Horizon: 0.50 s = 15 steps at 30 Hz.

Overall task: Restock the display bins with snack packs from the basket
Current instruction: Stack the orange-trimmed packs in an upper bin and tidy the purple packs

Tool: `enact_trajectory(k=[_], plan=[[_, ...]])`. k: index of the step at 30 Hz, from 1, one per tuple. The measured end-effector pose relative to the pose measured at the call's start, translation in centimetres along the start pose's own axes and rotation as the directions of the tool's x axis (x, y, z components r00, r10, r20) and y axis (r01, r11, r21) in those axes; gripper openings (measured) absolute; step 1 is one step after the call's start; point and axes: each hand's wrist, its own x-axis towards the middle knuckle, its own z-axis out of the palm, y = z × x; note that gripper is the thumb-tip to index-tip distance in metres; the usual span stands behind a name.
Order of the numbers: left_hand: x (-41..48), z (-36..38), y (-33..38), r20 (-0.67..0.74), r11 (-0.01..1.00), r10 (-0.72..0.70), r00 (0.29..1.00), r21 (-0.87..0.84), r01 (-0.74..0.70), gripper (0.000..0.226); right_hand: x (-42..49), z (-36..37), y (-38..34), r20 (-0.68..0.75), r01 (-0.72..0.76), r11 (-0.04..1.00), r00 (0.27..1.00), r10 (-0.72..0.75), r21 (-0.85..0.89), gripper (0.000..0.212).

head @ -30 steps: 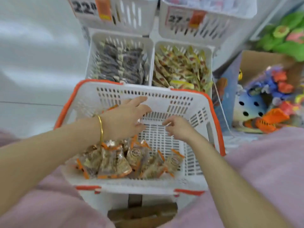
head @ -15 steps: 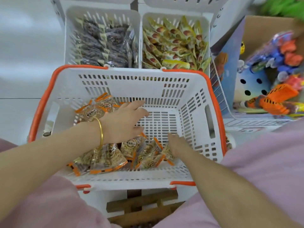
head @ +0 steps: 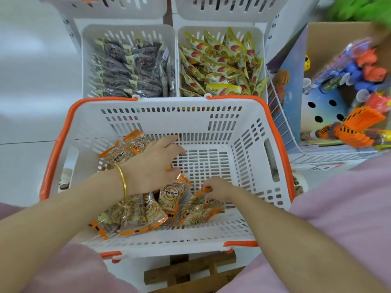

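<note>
Packs [head: 135,214] heaped against the near wall of the basket [head: 275,127].
Right hand [head: 218,188] fingers curl and pinch the orange edge of one pack [head: 211,203]. Left hand [head: 152,166] lies over the heap, fingers loosely straight and gripping nothing. Beyond the basket are the dark-pack bin [head: 86,60] and the yellow-pack bin [head: 262,49], side by side.

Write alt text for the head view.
A right hand pinches an orange-edged clear snack pack inside a white plastic basket with orange rim; the left hand lies open over other packs. Two stocked white bins stand behind.
</note>
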Motion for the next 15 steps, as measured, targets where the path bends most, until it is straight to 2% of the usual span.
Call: enact_trajectory(k=[2, 4, 8, 13, 15], plan=[[-0.1, -0.1, -0.1, 0.001, 1.000, -0.002, 1.000, -0.004, 0.002, 0.049, -0.1, 0.2, 0.2, -0.047, -0.015, 1.000, 0.999, 0.015, 0.001, 0.015], [-0.1, -0.2, -0.3, 0.005, 1.000, -0.004, 1.000, -0.004, 0.004, 0.049, -0.5, -1.3, -0.5, -0.068, 0.003, 1.000, 0.998, -0.004, -0.023, 0.010], [0.0, -0.9, -0.4, -0.007, 1.000, -0.009, 1.000, -0.019, 0.009, 0.049, -3.3, -7.9, -3.9, -0.123, 0.091, 0.995, 0.988, -0.096, -0.046, 0.011], [-0.6, -3.1, 0.0, -0.118, 0.992, 0.024, 0.993, -0.120, -0.038, 0.047, -9.4, -16.3, -9.5, -0.325, 0.282, 0.937, 0.923, -0.205, 0.209, 0.012], [-1.1, -4.5, -0.2, -0.198, 0.994, 0.064, 0.978, -0.073, -0.079, 0.056, -11.6, -18.7, -11.4, -0.352, 0.346, 0.890, 0.906, -0.234, 0.298, 0.009]])
